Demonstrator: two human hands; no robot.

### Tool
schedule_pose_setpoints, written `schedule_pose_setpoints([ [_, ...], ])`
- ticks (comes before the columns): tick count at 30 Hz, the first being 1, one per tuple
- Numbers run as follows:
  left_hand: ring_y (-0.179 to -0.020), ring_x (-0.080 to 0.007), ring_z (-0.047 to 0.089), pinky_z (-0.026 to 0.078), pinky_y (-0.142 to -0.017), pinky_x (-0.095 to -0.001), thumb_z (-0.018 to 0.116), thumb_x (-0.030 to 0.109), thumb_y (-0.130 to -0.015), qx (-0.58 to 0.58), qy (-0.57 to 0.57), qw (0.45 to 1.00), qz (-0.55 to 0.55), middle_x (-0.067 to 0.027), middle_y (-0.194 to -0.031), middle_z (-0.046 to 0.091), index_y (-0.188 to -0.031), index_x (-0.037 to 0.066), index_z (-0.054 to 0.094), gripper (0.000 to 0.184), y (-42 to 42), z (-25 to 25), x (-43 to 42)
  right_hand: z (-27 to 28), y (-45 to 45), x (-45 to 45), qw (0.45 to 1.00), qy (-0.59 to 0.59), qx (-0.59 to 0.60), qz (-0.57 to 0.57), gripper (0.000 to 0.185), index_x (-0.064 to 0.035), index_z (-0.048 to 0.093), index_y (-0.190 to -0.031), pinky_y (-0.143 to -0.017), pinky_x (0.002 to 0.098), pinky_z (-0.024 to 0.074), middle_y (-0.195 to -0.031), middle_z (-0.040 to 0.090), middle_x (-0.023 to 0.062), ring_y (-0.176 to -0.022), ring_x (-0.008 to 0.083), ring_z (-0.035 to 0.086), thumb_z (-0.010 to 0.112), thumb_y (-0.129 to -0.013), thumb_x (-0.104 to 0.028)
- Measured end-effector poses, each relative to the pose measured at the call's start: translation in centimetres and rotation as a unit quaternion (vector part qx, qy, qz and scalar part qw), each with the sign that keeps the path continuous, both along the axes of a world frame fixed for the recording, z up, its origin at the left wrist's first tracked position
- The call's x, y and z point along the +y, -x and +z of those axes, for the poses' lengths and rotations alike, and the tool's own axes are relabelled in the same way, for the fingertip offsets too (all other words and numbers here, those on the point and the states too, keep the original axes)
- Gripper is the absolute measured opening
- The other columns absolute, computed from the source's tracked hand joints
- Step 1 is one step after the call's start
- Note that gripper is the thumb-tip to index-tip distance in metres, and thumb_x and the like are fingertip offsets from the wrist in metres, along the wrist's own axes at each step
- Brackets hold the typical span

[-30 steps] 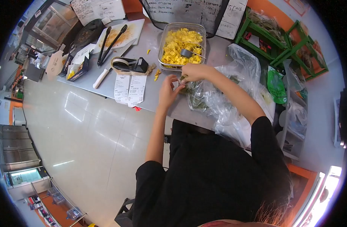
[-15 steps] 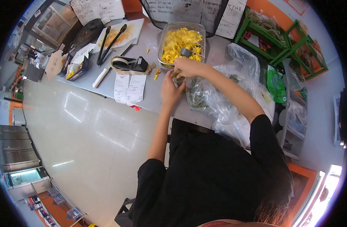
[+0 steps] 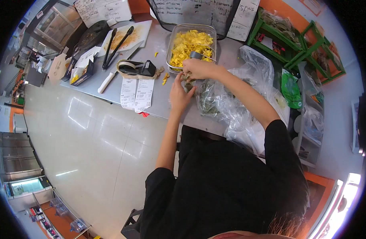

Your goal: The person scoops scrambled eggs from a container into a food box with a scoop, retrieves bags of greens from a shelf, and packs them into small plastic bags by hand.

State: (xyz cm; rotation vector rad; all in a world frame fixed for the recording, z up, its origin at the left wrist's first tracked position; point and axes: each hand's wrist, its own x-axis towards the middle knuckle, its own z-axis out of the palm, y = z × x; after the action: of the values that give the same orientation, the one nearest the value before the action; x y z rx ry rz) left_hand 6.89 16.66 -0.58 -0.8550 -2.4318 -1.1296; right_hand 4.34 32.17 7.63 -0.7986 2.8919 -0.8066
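Note:
Both hands meet at the table's near edge, just in front of a clear plastic tub (image 3: 168, 53) of chopped yellow food (image 3: 191, 42). Between them is a small brownish-green bundle (image 3: 187, 82), partly covered by fingers; its exact kind is unclear. My left hand (image 3: 180, 95) cups it from the left, thumb and fingers curled round. From above, my right hand (image 3: 199, 69) pinches its top, knuckles close to the tub's front rim. A grey-ended scoop (image 3: 196, 55) rests in the yellow food. Right of the hands lies a clear plastic bag (image 3: 209, 99) with dark green contents.
Left on the table are a tape dispenser (image 3: 137, 68), receipts (image 3: 144, 95), a white-handled knife (image 3: 106, 82), black tongs (image 3: 118, 46) and a cutting board (image 3: 138, 32). Crumpled plastic bags (image 3: 250, 99), a green pouch (image 3: 291, 88) and green baskets (image 3: 278, 36) are on the right.
My right hand has shifted slightly, its fingers still at the top of the bundle. My left hand stays nearly in place. The receipts' lower ends look flatter.

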Motion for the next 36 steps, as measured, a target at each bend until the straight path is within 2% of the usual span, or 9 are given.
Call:
schedule_pose_setpoints([
  [4,-0.09,-0.0313,0.052,0.043,-0.075,-0.0372,0.073,0.022,-0.064,0.004,0.004,1.0,-0.006,-0.0116,-0.102,0.056,-0.123,0.008,0.036,0.071,-0.2,0.7,0.2,0.9,-0.3,-0.2,0.996,-0.08,-0.019,-0.025,0.018,0.0006,0.064,-0.079,-0.061,0.0377,0.0454,-0.072,0.06,0.0198,-0.068,0.0301,0.06,0.056,-0.065,-0.006],
  [7,-0.09,-0.031,0.052,0.043,-0.074,-0.0376,0.072,0.021,-0.064,-0.013,-0.022,1.0,-0.006,-0.0111,-0.103,0.056,-0.121,0.007,0.038,0.067,-0.3,0.7,0.4,0.3,-0.4,0.8,0.996,0.044,-0.031,0.073,0.017,0.0001,0.063,-0.084,-0.064,0.0348,0.0438,-0.076,0.058,0.0129,-0.073,0.0288,0.056,0.063,-0.068,-0.007],
  [10,-0.089,-0.0298,0.053,0.043,-0.074,-0.038,0.072,0.02,-0.065,-0.007,-0.019,1.0,0.009,-0.0109,-0.101,0.057,-0.119,0.008,0.039,0.064,-0.4,1.1,0.4,-0.6,-0.6,1.3,0.989,0.126,-0.082,0.018,0.017,-0.0022,0.064,-0.084,-0.064,0.0329,0.0446,-0.077,0.062,0.0132,-0.07,0.0269,0.059,0.062,-0.068,-0.004],
  [13,-0.089,-0.0289,0.054,0.044,-0.074,-0.0372,0.07,0.018,-0.066,-0.019,-0.011,1.0,0.011,-0.0104,-0.099,0.058,-0.119,0.007,0.039,0.062,-0.4,1.1,0.4,1.2,-1.3,1.2,0.997,0.034,-0.071,-0.023,0.016,-0.0036,0.064,-0.084,-0.065,0.0313,0.0449,-0.077,0.064,0.0133,-0.071,0.0237,0.061,0.06,-0.068,-0.002],
  [16,-0.09,-0.0282,0.055,0.044,-0.074,-0.0357,0.07,0.016,-0.066,-0.058,-0.027,0.998,0.029,-0.0103,-0.097,0.059,-0.119,0.006,0.038,0.062,0.0,0.3,0.6,1.4,-1.5,1.6,0.995,0.05,-0.071,-0.046,0.017,-0.0043,0.064,-0.085,-0.066,0.0306,0.0448,-0.081,0.064,0.0119,-0.073,0.0222,0.061,0.057,-0.07,0.0],
  [22,-0.09,-0.0284,0.056,0.045,-0.073,-0.0352,0.069,0.015,-0.066,0.03,-0.027,0.999,0.015,-0.0114,-0.096,0.058,-0.12,0.003,0.034,0.066,0.6,-0.8,0.6,-0.3,-1.0,2.4,0.986,0.137,-0.092,-0.031,0.016,-0.0055,0.065,-0.086,-0.069,0.0304,0.0447,-0.085,0.063,0.0108,-0.076,0.0228,0.06,0.058,-0.071,-0.003],
  [26,-0.089,-0.0292,0.056,0.045,-0.072,-0.036,0.069,0.015,-0.066,0.069,-0.005,0.998,-0.007,-0.0121,-0.096,0.058,-0.117,0.003,0.034,0.063,1.2,-1.5,0.5,-0.1,-1.0,2.3,0.992,0.099,-0.076,0.002,0.014,-0.0056,0.066,-0.084,-0.069,0.0313,0.0448,-0.085,0.063,0.0111,-0.076,0.0247,0.06,0.062,-0.072,-0.011],
  [34,-0.088,-0.0312,0.056,0.045,-0.069,-0.0377,0.069,0.016,-0.065,0.01,-0.013,1.0,0.013,-0.015,-0.097,0.056,-0.113,0.002,0.035,0.061,0.9,-1.4,0.6,2.2,0.2,1.2,0.989,-0.086,-0.108,-0.047,0.023,-0.0035,0.064,-0.079,-0.063,0.0372,0.0417,-0.078,0.06,0.0129,-0.075,0.0295,0.056,0.065,-0.071,-0.025],
  [36,-0.089,-0.0315,0.055,0.045,-0.07,-0.0374,0.069,0.016,-0.066,0.027,-0.006,1.0,0.006,-0.0157,-0.1,0.055,-0.114,0.002,0.035,0.061,1.0,-1.8,0.5,1.1,0.5,1.2,0.997,-0.066,-0.032,-0.03,0.025,-0.0031,0.063,-0.08,-0.063,0.0373,0.042,-0.078,0.06,0.0136,-0.074,0.0297,0.057,0.064,-0.072,-0.027],
])
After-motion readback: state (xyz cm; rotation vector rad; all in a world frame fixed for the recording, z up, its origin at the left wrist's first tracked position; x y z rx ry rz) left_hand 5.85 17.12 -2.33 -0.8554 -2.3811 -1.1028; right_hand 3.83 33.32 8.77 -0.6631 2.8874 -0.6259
